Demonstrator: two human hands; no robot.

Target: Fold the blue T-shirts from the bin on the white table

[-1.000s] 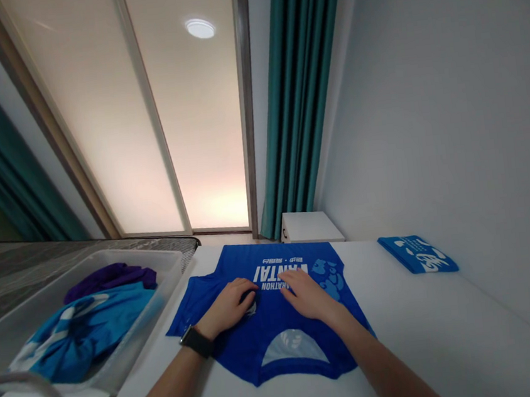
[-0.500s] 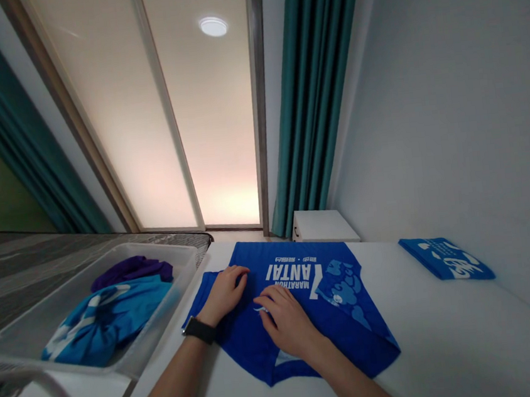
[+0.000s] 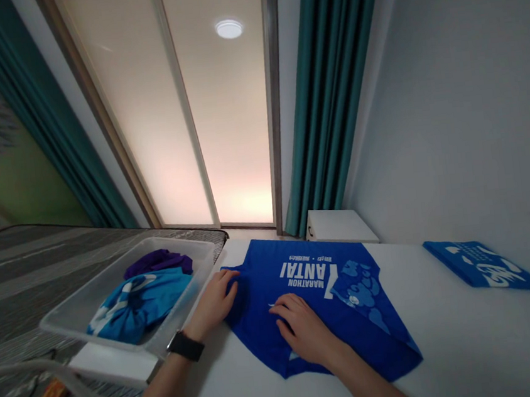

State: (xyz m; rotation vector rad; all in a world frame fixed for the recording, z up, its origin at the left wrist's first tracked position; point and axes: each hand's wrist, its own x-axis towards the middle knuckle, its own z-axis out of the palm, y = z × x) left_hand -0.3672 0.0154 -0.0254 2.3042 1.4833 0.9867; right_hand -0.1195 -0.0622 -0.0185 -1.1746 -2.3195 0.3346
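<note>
A blue shirt [image 3: 269, 324] with white lettering lies on the white table [image 3: 248, 396], its right side folded over so a lighter blue print shows. My left hand [image 3: 216, 298], with a dark watch on the wrist, touches the shirt at its left edge, near the sleeve; thumb and fingers are apart. My right hand [image 3: 302, 327] rests on the middle of the shirt below the lettering, fingers loosely bent and apart from the thumb. Whether either hand pinches any cloth is not visible.
A folded blue garment [image 3: 480, 264] lies on the table's right side by the wall. At left, a translucent bin [image 3: 64, 317] holds blue clothing [image 3: 148, 302] and purple cloth [image 3: 158, 262]. A white cabinet [image 3: 338, 225] stands behind the table. A pale curved bar crosses the lower left.
The view has shifted, so the scene sits further right. My left hand has moved left along the shirt toward the sleeve's edge. My right hand remains on the shirt's middle.
</note>
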